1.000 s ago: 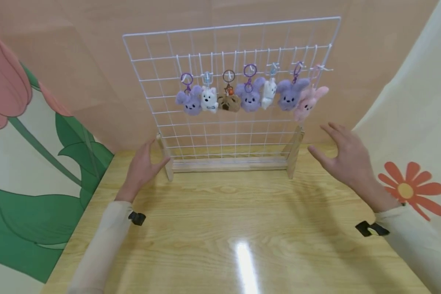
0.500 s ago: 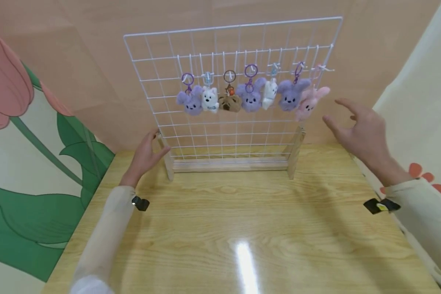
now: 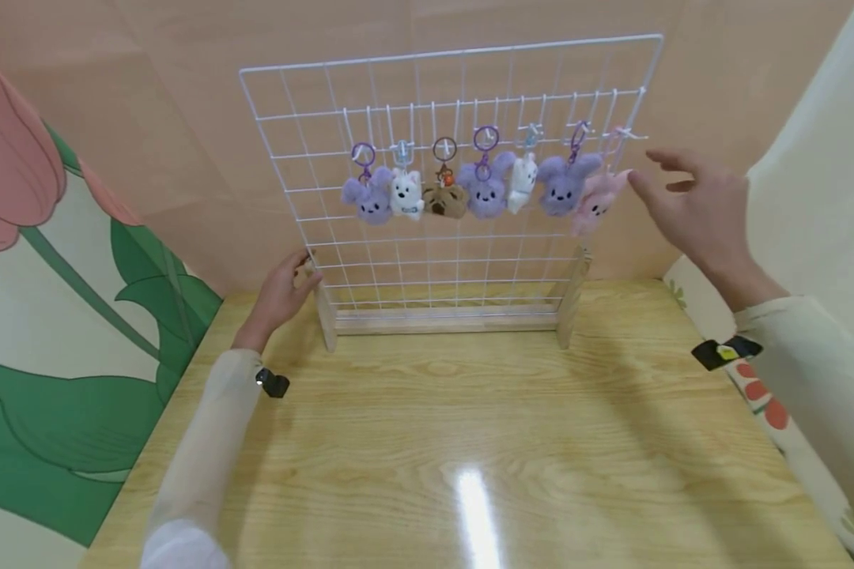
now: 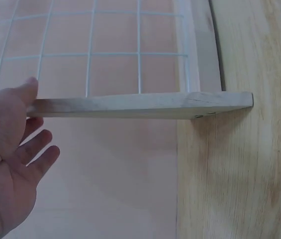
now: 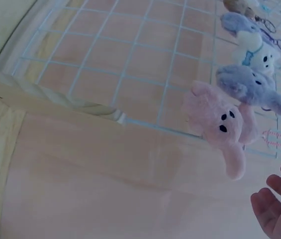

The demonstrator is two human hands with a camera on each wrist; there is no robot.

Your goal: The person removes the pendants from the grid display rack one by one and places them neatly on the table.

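Note:
A white wire grid rack (image 3: 448,55) stands upright on wooden legs, with a row of plush keychains on its hooks. My left hand (image 3: 279,294) holds the upper end of the rack's left wooden leg (image 4: 130,102), thumb on one face and fingers behind. At the right end hangs a pink bunny plush keychain (image 3: 595,204), its pink cord (image 5: 274,138) on the last hook. Beside it my right hand (image 3: 704,209) is raised, fingers spread and thumb tip overlapping the bunny's ear in the head view. A purple plush keychain (image 3: 561,186) hangs just left of the bunny.
Further along the row hang a white dog plush (image 3: 406,194), a brown plush (image 3: 444,201) and more purple ones. The rack stands on a wood-grain table (image 3: 427,411) near the peach backdrop (image 3: 114,95). A white curtain (image 3: 825,197) borders the right side.
My right hand has risen from beside the right leg to the pink bunny's height. My left hand has moved slightly up and closed around the left leg's top.

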